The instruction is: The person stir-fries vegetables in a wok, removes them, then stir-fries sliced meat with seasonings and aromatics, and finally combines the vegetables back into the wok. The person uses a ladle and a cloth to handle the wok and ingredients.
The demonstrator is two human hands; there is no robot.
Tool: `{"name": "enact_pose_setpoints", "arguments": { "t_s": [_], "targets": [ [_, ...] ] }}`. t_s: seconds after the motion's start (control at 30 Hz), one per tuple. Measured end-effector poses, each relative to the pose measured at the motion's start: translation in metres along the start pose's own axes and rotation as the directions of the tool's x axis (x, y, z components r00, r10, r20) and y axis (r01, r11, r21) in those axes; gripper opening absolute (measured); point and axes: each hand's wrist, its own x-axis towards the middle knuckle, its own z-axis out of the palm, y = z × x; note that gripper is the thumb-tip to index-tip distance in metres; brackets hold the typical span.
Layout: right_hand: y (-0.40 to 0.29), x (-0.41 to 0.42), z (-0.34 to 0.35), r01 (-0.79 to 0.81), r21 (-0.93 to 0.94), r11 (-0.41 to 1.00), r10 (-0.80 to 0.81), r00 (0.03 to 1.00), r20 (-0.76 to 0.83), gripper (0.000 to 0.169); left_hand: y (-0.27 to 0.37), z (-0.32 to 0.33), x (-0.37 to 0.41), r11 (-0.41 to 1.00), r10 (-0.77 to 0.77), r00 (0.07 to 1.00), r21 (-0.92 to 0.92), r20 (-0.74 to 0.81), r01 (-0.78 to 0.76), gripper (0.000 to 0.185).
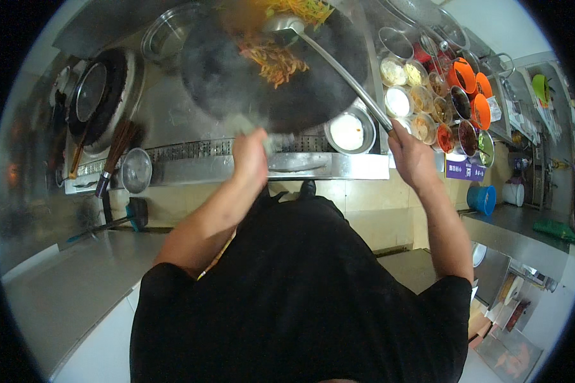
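Note:
A large dark wok [211, 81] sits on the steel stove, with steam rising from it. Sliced food [275, 64] lies or tumbles inside, and greener strips [302, 10] show toward the far rim. My left hand [250, 155] is closed around a pale cloth [243, 125] at the wok's near edge; motion blurs it, and any wok handle under the cloth is hidden. In my right hand [412, 155] is the handle end of a long metal ladle [345, 76]. The ladle's bowl [283, 23] is over the far part of the wok, beside the food.
Right of the wok stand a metal pot with white contents [347, 131], several seasoning containers [420, 127] and orange containers [462, 75]. On the left are a second wok [120, 95] with a strainer [91, 93], a bamboo brush [117, 148] and a clear bowl [136, 171]. A blue bucket [481, 200] stands at right.

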Motion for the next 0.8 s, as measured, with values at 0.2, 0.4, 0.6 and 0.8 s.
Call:
{"name": "enact_pose_setpoints", "arguments": {
  "t_s": [0.2, 0.4, 0.6, 0.8],
  "targets": [
    [0.005, -0.012, -0.113, -0.256, 0.271, 0.928, 0.079, 0.845, 0.528, 0.035, 0.051, 0.033, -0.004, 0.996, -0.089, 0.988, 0.015, -0.127, 0.092, 0.013],
    [0.003, 0.038, -0.036, 0.014, -0.118, 0.993, 0.012, 0.976, 0.217, 0.034, 0.010, 0.023, 0.064, 0.995, -0.078, 0.997, -0.060, 0.016, 0.079, 0.019],
    [0.010, 0.030, 0.013, -0.032, -0.028, 0.999, 0.029, 0.994, -0.107, 0.036, -0.026, -0.005, 0.038, 0.998, 0.066, 0.998, -0.024, -0.020, -0.066, 0.038],
    [0.094, 0.035, -0.070, -0.048, -0.098, 0.994, 0.060, 0.991, 0.116, 0.037, 0.000, -0.003, 0.148, 0.997, 0.027, 0.996, 0.065, 0.086, -0.032, 0.030]
  ]
}}
